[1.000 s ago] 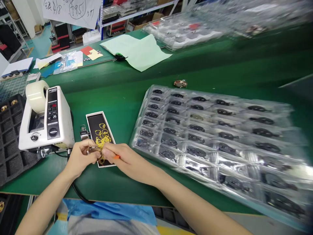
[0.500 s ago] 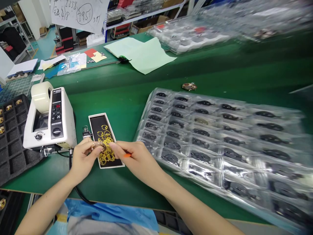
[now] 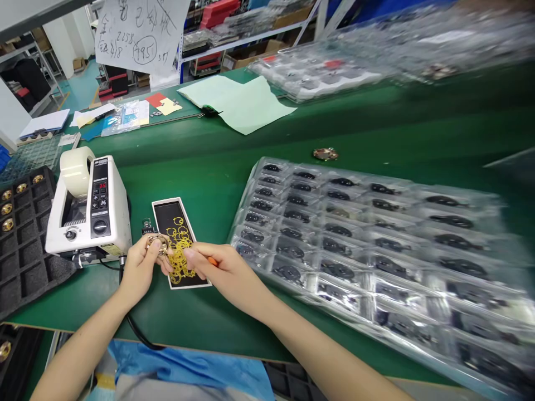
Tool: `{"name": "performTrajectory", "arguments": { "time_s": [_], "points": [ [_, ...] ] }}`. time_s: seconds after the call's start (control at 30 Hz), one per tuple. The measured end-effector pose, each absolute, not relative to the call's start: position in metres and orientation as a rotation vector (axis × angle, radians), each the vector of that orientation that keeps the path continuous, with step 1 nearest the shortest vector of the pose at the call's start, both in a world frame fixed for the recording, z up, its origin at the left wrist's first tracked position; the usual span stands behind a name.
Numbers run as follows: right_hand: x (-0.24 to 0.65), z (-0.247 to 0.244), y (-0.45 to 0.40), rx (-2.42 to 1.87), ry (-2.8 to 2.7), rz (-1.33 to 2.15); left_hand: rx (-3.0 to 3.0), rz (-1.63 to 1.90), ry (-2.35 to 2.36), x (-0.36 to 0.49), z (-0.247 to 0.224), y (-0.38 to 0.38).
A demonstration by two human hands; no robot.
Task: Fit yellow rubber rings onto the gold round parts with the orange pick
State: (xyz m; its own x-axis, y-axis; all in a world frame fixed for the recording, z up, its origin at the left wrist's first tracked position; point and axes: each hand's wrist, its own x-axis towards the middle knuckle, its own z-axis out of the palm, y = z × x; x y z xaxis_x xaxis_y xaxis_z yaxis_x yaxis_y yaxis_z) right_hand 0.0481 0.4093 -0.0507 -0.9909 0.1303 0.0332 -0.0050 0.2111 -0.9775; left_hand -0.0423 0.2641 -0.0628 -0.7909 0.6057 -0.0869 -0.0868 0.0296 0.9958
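Observation:
My left hand (image 3: 139,270) is closed on a gold ring-shaped watch case (image 3: 159,244), tilted so that its round opening shows. Just right of it, my right hand (image 3: 228,273) is closed round a slim tool with an orange handle (image 3: 213,261); its tip is too small to make out. Both hands are over a white-edged box (image 3: 193,225) with a black bottom. Thin yellow rings (image 3: 179,257) lie heaped inside it. A small metal hand counter (image 3: 147,226) stands beside the box, behind my left hand.
A white tape dispenser (image 3: 117,209) stands at left, beside a black compartment tray (image 3: 31,234) with several gold cases. Clear plastic trays (image 3: 311,284) of dark parts fill the right. Another gold case (image 3: 325,153) lies behind them, and green paper (image 3: 254,106) farther back.
My left hand has turned the watch case so its opening faces more upward, and its fingers have spread beneath it. My right hand has drawn slightly away from the case. The view has shifted slightly.

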Motion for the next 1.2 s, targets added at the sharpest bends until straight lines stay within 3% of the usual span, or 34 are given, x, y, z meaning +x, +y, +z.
{"name": "performTrajectory", "arguments": {
  "time_s": [0.23, 0.5, 0.7, 0.8, 0.9, 1.0, 1.2],
  "points": [
    [0.047, -0.054, 0.409, -0.142, -2.332, 1.957, 0.618, 1.757, 1.801, -0.04, -0.06, 0.264],
    [0.042, -0.055, 0.402, -0.232, -2.146, 2.28, 1.507, 1.345, 2.588, -0.039, -0.086, 0.254],
    [0.043, -0.053, 0.402, -0.298, -1.82, 2.588, 1.911, 1.024, 2.765, -0.03, -0.093, 0.26],
    [0.045, -0.05, 0.408, -0.282, -1.827, 2.512, 1.635, 1.328, 2.703, -0.016, -0.078, 0.253],
    [0.047, -0.049, 0.414, -0.311, -1.893, 2.408, 0.802, 1.845, 2.585, -0.005, -0.068, 0.228],
    [0.048, -0.051, 0.415, -0.318, -1.971, 2.356, 0.11, 2.134, 2.289, -0.009, -0.064, 0.197],
    [0.05, -0.052, 0.412, -0.315, -2.074, 2.27, 0.031, 2.242, 2.275, -0.034, -0.049, 0.173]
  ]
}}
